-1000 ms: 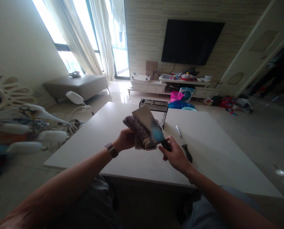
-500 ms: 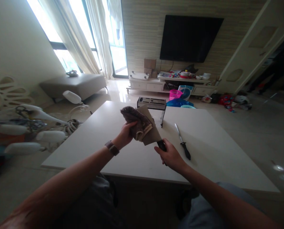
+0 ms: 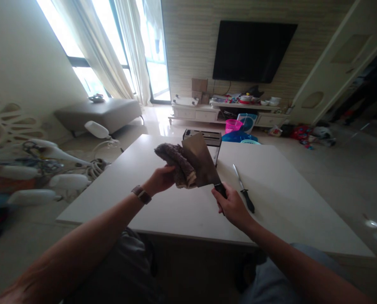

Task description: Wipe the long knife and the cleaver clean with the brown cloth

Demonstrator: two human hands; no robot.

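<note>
My right hand (image 3: 231,200) is closed round the black handle of a cleaver (image 3: 204,162), whose broad blade points up and away over the table. Bunched in my left hand (image 3: 161,179) is a grey-brown cloth (image 3: 174,162), folded thick with a pale edge showing. The cloth lies close along the left side of the blade; whether it touches the metal I cannot tell. Right of my right hand, a sharpening steel (image 3: 246,198) with a black handle rests on the white table (image 3: 112,194). Behind the cleaver stands a knife block (image 3: 218,137), partly hidden by the blade.
Past the table's far edge are a pink basket (image 3: 233,126) and a blue plastic item (image 3: 239,137) on the floor. A white lamp-like fixture (image 3: 71,181) with several shades stands at the left. A low TV cabinet (image 3: 204,114) lines the far wall.
The cloth in my left hand has moved left, off most of the blade, so more metal shows. My right hand and the cleaver have shifted slightly right, and the blade stands more upright.
</note>
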